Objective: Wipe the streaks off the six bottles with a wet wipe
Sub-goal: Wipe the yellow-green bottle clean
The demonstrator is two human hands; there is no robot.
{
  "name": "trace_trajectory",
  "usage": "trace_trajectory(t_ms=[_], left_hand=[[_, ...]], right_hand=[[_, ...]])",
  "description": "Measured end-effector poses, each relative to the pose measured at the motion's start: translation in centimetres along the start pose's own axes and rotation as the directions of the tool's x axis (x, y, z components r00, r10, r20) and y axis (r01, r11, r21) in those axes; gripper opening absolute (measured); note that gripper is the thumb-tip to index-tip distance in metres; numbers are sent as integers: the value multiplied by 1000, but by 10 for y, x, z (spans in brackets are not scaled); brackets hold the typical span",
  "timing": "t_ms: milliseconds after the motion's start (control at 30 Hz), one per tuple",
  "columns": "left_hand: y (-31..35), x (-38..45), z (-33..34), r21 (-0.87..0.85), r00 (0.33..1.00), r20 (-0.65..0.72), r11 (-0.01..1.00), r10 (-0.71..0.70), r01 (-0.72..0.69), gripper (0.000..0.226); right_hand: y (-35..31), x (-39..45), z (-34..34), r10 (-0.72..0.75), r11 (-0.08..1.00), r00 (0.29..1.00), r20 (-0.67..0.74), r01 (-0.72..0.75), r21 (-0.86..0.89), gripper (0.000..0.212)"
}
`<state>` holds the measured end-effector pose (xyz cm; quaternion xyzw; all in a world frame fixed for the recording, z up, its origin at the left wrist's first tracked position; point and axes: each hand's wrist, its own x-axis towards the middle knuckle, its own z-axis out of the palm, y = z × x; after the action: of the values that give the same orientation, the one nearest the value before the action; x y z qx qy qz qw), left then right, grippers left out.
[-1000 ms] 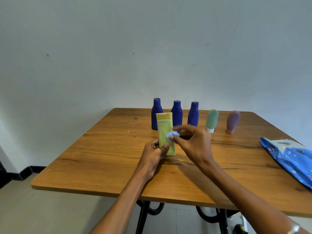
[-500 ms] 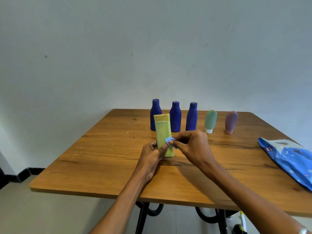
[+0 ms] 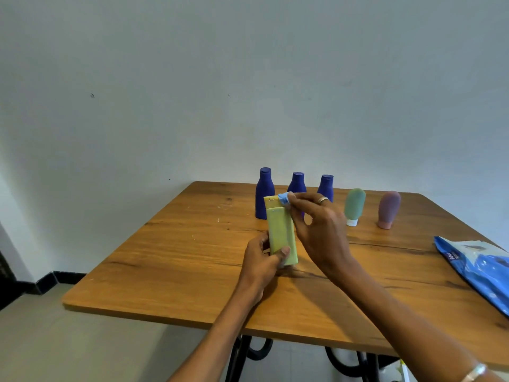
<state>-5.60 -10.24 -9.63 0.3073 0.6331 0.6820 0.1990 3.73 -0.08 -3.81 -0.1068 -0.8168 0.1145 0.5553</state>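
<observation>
The yellow-green bottle (image 3: 281,232) is held upright above the bench (image 3: 176,260), gripped at its lower end by the left hand (image 3: 264,260), thumb across the front face. A small blue wet wipe (image 3: 283,199) is pinched in the fingertips of the right hand (image 3: 319,230) and pressed against the bottle's cap end. The step in hand is judged to be wiping this bottle. Five further bottles stand behind: three dark blue bottles (image 3: 264,193), a green tube (image 3: 354,205) and a mauve tube (image 3: 388,209). For the next stroke, firm pressure down the face is called for.

Left hand (image 3: 263,260) round yellow-green bottle (image 3: 281,232), wipe (image 3: 283,199) at its top.
</observation>
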Motion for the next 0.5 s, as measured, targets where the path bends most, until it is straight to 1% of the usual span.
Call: trace_trajectory(t_ms=[67, 100, 133, 167, 233, 267, 300, 333, 400, 467, 500], left_hand=[[1, 0, 1, -1, 1000, -25, 1000, 8, -8, 41], [0, 1, 2, 24, 999, -38, 999, 31, -30, 41], [0, 1, 2, 70, 997, -42, 996, 62, -59, 42], [0, 1, 3, 106, 995, -47, 991, 85, -79, 43], [3, -2, 3, 169, 991, -58, 980, 117, -106, 47], [4, -2, 4, 187, 990, -63, 976, 126, -113, 48], [3, -2, 3, 202, 988, -70, 972, 141, -124, 46], [3, -2, 3, 223, 985, -72, 965, 157, -138, 42], [2, -3, 3, 262, 981, -63, 951, 184, -161, 33], [1, -5, 5, 325, 977, -52, 928, 207, -180, 34], [0, -5, 5, 350, 974, -56, 918, 218, -186, 35]], right_hand=[[0, -3, -1, -118, 991, 991, 54, 122, -62, 25], [0, -3, -1, -141, 987, 988, 65, 146, -71, 23], [0, -2, -1, -128, 990, 990, 54, 131, -57, 22], [0, -1, -1, -77, 997, 997, 27, 77, -20, 22], [-2, -1, 2, 78, 993, 996, -33, -75, 87, 22], [-4, -2, 4, 131, 985, 990, -56, -123, 120, 22], [-7, -5, 7, 145, 983, 987, -73, -135, 126, 22], [-11, -7, 10, 122, 988, 989, -83, -113, 106, 22], [-22, -11, 13, 0, 999, 998, -65, 2, 33, 21], [-30, -14, 16, -133, 990, 991, 0, 133, -42, 24], [-33, -15, 17, -165, 984, 986, 29, 167, -61, 27]])
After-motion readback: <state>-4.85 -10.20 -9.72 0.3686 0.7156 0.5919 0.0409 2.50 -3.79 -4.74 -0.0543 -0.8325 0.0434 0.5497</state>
